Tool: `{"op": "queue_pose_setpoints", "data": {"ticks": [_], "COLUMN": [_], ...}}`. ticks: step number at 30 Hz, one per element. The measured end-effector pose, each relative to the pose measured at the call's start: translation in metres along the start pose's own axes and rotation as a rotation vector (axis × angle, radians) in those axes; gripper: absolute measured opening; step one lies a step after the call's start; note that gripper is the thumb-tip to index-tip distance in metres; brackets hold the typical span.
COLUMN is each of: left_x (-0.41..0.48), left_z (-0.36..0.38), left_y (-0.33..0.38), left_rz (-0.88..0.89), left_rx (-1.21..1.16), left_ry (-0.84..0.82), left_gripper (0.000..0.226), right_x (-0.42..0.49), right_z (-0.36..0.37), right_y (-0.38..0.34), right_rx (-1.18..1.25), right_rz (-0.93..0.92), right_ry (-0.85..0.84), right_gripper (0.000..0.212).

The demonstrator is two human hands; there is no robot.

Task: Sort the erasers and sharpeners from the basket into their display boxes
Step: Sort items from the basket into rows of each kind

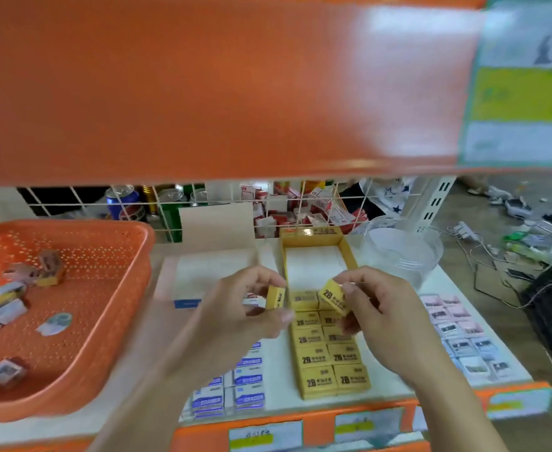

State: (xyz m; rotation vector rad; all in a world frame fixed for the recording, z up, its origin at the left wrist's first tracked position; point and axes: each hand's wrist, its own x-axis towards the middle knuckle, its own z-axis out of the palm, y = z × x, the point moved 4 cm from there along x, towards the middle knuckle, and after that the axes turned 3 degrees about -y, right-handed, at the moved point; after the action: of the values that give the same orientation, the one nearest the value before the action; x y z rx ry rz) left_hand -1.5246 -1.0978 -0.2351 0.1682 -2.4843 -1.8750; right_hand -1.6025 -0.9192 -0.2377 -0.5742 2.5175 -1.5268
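Head view: both hands hang over the yellow display box (312,240), near each other but apart. The left hand (251,308) pinches the left eraser (275,297) edge-on between thumb and fingertips. The right hand (379,311) pinches the right eraser (333,296), tilted, with its 2B face toward the camera. The near part of the box holds two columns of matching yellow erasers, and the far part shows bare white floor. The orange basket (144,246) sits well to the left on the shelf (277,370). Small wrapped pieces lie in it, too blurred for me to tell erasers from sharpeners.

I judge the step to be seating these two at the head of the columns. I would turn each one flat with the print up like its neighbours, give one to each column, and slide it back until it touches the last row, letting the side wall square it.

Room is tight overhead, because the upper shelf (202,93) overhangs, so I would come in low from the front. The box walls are low and the far part is open. A clear tub (405,252) stands just beside the right rear corner, and a white open box (216,272) is just to the left. Blue-and-white erasers (246,380) lie under the left forearm and pink packs (463,337) lie beside the right one, so I would keep my wrists raised to avoid dragging them.
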Motion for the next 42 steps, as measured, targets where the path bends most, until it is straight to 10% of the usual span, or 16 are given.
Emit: {"op": "queue_pose_setpoints", "data": {"ticks": [34, 42], "left_x": [0.023, 0.033], "left_z": [0.059, 0.060], "left_y": [-0.006, -0.013], "left_rz": [-0.069, -0.073], "left_rx": [0.668, 0.777], "left_ry": [0.239, 0.151], "left_gripper": [0.014, 0.046], "right_x": [0.024, 0.031], "right_z": [-0.006, -0.001], "right_y": [0.026, 0.026], "right_rx": [-0.613, -0.598], "right_rz": [-0.035, -0.127], "right_ry": [-0.359, -0.395], "right_gripper": [0.019, 0.031]}}
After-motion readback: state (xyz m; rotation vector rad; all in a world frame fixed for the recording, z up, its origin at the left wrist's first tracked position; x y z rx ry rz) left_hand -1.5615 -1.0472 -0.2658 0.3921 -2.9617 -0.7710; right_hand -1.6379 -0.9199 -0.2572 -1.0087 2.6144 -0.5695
